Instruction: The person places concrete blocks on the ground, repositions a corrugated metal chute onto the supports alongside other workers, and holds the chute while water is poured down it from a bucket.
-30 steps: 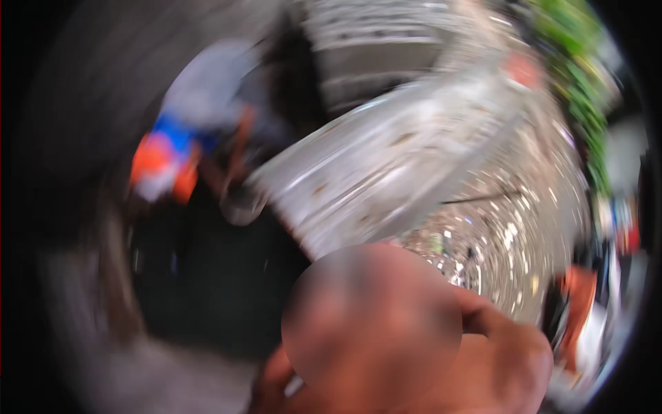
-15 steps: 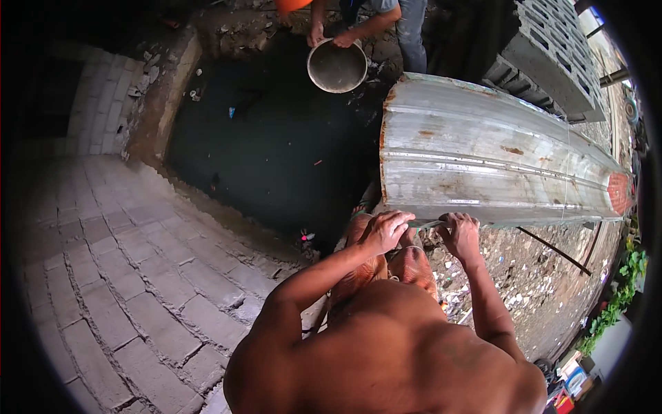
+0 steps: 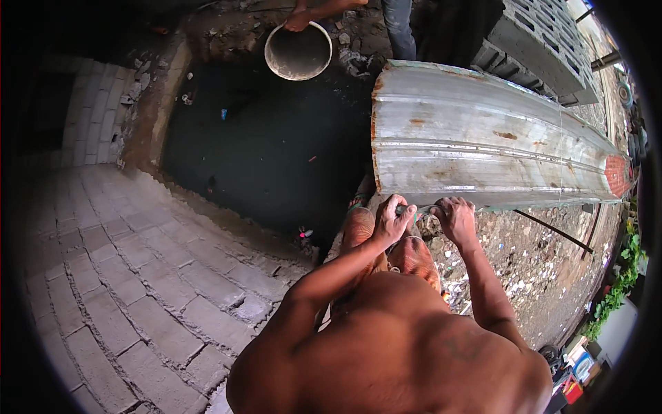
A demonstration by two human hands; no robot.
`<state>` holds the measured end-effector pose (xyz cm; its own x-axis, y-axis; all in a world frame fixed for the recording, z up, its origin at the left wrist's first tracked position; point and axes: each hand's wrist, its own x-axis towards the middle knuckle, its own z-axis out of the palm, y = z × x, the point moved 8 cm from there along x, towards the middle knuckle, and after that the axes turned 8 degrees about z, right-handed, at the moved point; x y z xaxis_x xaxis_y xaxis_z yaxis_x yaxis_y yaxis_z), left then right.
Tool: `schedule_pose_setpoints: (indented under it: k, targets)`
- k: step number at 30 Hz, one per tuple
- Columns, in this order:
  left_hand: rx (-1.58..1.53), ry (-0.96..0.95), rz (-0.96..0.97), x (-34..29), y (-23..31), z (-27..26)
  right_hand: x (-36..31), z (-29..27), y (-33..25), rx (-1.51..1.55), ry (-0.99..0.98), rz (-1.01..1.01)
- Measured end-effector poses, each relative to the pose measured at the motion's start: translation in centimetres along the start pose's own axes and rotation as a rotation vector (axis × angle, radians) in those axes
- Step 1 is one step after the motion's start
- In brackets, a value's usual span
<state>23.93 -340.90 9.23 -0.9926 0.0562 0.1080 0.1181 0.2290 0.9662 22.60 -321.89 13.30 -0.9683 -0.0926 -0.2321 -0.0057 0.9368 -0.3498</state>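
Note:
Between my hands runs a short, thin, greenish string (image 3: 423,212), just in front of my knees. The fingers of my left hand (image 3: 393,221) are pinched on one end. My right hand (image 3: 455,219), a little to the right, has its fingers curled closed on the other end. Close beyond both hands lies the near edge of a long, ribbed metal roofing sheet (image 3: 469,127), grey with rust spots. Whether the string is fastened to anything is hidden by my fingers.
Dark water (image 3: 255,152) fills a pit ahead on the left, bordered by a concrete-block wall (image 3: 152,297). Across it, a co-worker's hands (image 3: 298,19) hold a round bucket (image 3: 298,52). Hollow blocks (image 3: 545,48) are stacked at far right; rubble ground (image 3: 517,269) lies right of me.
My hands have drawn slightly closer together, the left turning with its fingers curled in more. The co-worker's bucket has moved left over the water. The whole view has shifted a little.

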Motion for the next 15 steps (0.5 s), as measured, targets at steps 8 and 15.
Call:
schedule_pose_setpoints:
  k: [8,15]
  targets:
    - [-0.084,0.103,-0.244,-0.1,-2.2,1.1,0.8,0.2,0.2,0.016,-0.059,0.019]
    - [0.054,0.151,-0.184,0.7,-1.7,0.9,1.4,0.5,0.8,0.042,-0.093,-0.001]
